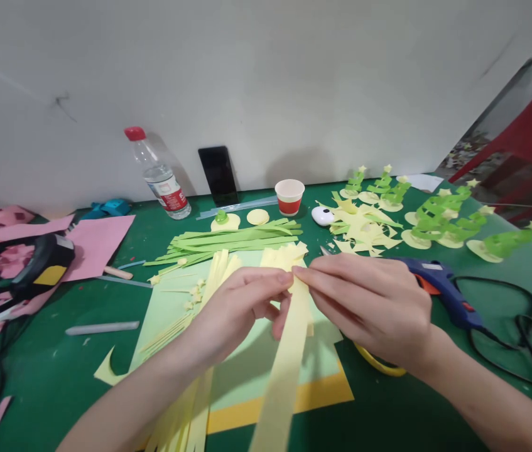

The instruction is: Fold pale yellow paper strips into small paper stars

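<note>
Both forearms came in from the near edge and met at the middle of the view. The left hand [242, 307] was curled, its thumb and forefinger pinched narrow on the far end of a yellow paper strip [287, 364]. The right hand [369, 301] lay palm down with its fingers stretched to the left, and its fingertips [299, 272] pinched the same end, touching the left hand's fingertips.

The work surface was a green table [58, 376] pushed against a plain white wall [266, 75]. A light green sheet [171, 301] lay under the hands on a darker yellow sheet [322, 392]. Beyond them lay a bundle of green strips [232, 242] and more pale yellow strips [221, 267]. A water bottle [159, 176], a black phone [218, 176] and a paper cup [289, 196] stood along the far edge, the phone leaning on the wall. Paper trees [439, 216] stood at the far right, with yellow offcuts [364, 226] just left of them. A blue glue gun [439, 282] lay just right of the right hand, its black cable [520, 333] looping further right. Pink paper [91, 245] and a black tool [44, 263] lay on the left, and a glue stick [103, 328] lay nearer.

The strip was held above the sheets at the centre. Its long axis ran from far to near, leaning slightly left toward the near end, which passed out of view at the bottom edge.
</note>
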Tool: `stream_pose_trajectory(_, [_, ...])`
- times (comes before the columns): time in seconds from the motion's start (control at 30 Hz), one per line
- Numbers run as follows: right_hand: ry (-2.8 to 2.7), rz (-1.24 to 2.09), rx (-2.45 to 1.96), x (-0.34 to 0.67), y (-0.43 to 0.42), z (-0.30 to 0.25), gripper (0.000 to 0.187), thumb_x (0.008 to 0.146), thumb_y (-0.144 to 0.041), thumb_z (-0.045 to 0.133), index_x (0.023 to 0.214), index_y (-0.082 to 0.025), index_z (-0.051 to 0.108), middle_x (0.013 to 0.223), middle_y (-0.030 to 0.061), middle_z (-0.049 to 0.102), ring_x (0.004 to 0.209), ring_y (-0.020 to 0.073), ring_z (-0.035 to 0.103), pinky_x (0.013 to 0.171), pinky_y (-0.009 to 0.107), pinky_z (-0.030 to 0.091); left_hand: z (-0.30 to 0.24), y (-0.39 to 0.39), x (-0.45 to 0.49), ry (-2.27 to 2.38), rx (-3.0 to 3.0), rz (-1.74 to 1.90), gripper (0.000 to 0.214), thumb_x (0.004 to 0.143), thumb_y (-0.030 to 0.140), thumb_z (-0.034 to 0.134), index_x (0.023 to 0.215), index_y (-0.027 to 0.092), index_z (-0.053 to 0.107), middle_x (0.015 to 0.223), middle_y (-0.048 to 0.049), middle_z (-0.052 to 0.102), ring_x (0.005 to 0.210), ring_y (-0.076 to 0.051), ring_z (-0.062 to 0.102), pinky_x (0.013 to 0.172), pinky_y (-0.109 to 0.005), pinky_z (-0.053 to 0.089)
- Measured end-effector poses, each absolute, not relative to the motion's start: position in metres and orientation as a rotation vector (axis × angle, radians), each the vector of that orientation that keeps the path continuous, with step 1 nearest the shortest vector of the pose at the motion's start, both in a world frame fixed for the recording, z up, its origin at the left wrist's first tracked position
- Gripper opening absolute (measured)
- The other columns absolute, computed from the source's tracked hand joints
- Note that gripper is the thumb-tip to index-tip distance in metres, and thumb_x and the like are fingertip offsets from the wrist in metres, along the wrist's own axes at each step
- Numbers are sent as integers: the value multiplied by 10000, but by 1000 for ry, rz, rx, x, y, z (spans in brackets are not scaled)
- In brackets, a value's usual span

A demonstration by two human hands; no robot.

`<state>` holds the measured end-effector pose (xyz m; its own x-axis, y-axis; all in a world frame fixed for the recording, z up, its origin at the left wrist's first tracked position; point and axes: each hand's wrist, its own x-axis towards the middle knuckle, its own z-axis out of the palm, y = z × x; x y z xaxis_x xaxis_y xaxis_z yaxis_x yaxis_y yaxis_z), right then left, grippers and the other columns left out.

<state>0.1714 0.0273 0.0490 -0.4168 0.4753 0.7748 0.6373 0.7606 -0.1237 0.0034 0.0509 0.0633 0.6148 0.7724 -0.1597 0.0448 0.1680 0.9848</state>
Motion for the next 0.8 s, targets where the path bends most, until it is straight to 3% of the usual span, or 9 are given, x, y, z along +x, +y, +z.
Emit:
stream_pose_trajectory(0.1, [-2078, -157, -921, 172, 28, 51, 240, 847, -25, 477, 780, -150, 670, 718, 57, 702, 606, 138, 644, 515, 226, 474, 62, 51, 4, 845, 1501, 678, 450, 906, 342, 363, 502, 199, 502, 489, 2, 481, 501, -144, 513, 555, -272, 496])
stream_pose_trajectory(0.23, [-2045, 48, -1065, 172, 31, 53, 227, 849, -56, 448, 754, -171, 620, 665, 28, 650, 553, 121, 586, 456, 205, 413, 57, 50, 5, 967, 1763, 950, 125, 843, 204, 517, 765, 209, 615, 809, -11, 628, 713, -148, 559, 624, -246, 489])
stream_pose_trajectory(0.3, [-2074, 98, -1103, 172, 31, 53, 209, 845, -65, 455, 737, -164, 605, 633, 22, 615, 515, 113, 543, 436, 203, 381, 55, 50, 6, 953, 1906, 1034, 126, 819, 146, 538, 819, 213, 645, 865, -19, 667, 742, -153, 588, 636, -250, 502])
stream_pose_trajectory(0.5, [-2085, 272, -1170, 172, 29, 55, 196, 817, -72, 455, 722, -151, 607, 582, 11, 573, 491, 106, 501, 428, 204, 358, 54, 52, 8, 934, 1920, 1146, 143, 755, 107, 643, 722, 217, 727, 765, -6, 722, 708, -156, 649, 672, -258, 531])
stream_pose_trajectory(0.67, [-1988, 430, -1164, 173, 26, 62, 193, 826, -115, 483, 670, -180, 576, 566, -5, 573, 486, 93, 491, 425, 193, 379, 59, 52, 7, 984, 1773, 1095, 136, 721, 146, 677, 610, 216, 713, 665, -14, 727, 611, -168, 652, 539, -254, 536])
stream_pose_trajectory(0.8, [-1979, 303, -1058, 175, 26, 66, 135, 822, -114, 540, 725, -196, 587, 623, 2, 621, 496, 101, 515, 441, 215, 422, 60, 51, 6, 961, 1499, 1036, 111, 708, 165, 686, 600, 190, 692, 593, -1, 672, 518, -138, 636, 458, -211, 532])
